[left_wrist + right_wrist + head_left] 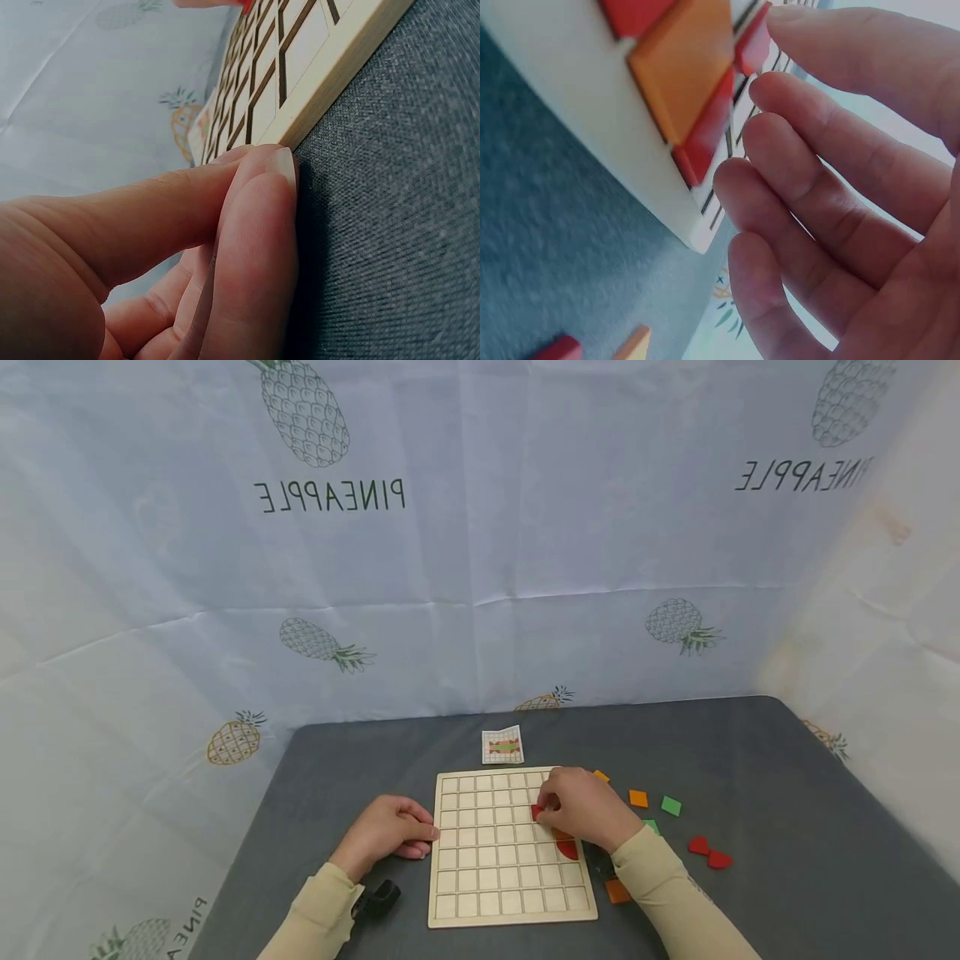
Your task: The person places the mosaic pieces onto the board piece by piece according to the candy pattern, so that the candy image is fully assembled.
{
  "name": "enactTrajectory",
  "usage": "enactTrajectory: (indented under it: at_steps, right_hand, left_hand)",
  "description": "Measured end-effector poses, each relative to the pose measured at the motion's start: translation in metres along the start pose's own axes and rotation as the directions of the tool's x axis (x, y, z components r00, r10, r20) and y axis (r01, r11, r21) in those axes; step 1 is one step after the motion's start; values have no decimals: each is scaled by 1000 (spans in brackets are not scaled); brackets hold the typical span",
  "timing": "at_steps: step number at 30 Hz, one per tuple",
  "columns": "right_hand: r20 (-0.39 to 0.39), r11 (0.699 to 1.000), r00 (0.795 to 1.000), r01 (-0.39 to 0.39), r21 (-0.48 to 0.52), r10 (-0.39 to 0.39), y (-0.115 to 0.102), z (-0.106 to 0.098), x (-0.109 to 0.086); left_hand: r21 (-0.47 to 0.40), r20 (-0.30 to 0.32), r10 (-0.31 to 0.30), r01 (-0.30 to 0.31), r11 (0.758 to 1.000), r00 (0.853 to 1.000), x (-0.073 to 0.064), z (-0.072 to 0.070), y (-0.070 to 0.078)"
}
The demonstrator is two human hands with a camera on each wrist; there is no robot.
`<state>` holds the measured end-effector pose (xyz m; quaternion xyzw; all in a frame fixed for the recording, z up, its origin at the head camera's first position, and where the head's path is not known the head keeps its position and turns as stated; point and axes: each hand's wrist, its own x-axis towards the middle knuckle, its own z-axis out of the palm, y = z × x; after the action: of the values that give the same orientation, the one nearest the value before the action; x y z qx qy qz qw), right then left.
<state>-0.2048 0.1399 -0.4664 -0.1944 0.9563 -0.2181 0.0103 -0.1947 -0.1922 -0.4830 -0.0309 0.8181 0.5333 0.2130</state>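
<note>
A light wooden grid board (487,857) lies on the table between the hands. My left hand (390,835) grips its left edge, thumb and fingertip at the rim in the left wrist view. My right hand (588,806) reaches over the board's right part. Its thumb and index fingertips pinch a small red piece (754,41) right at the grid. Closer to the board's edge sit an orange tile (686,71) and red pieces, one a rounded red piece (567,849). The right hand hides part of the board in the head view.
Behind the board stands a small pattern card (502,747). On the right lie an orange tile (638,798), a green tile (671,806), red pieces (708,853) and another orange tile (618,891). A pineapple-print cloth (465,552) hangs behind the grey table (765,777).
</note>
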Motion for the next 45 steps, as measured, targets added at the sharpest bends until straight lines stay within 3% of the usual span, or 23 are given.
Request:
enactTrajectory:
  at_steps: [7,18,26,36,45]
  right_hand:
    - [-42,998,997,-70,6,70,21,-17,-9]
    - [-37,988,990,-141,-60,139,89,-55,-56]
    - [-25,968,973,-231,-96,230,127,-64,-81]
    - [3,955,960,-277,-108,279,140,-65,-86]
    - [12,955,958,-286,-75,287,136,-65,-83]
  left_hand:
    - [9,-7,-21,21,1000,1000,-1,1,1]
    - [13,-5,-11,11,1000,1000,0,0,-1]
    - [11,-9,-13,13,1000,1000,0,-1,-1]
    - [1,3,-3,3,1000,1000,-2,1,1]
    - [4,-5,-5,5,1000,1000,-3,1,1]
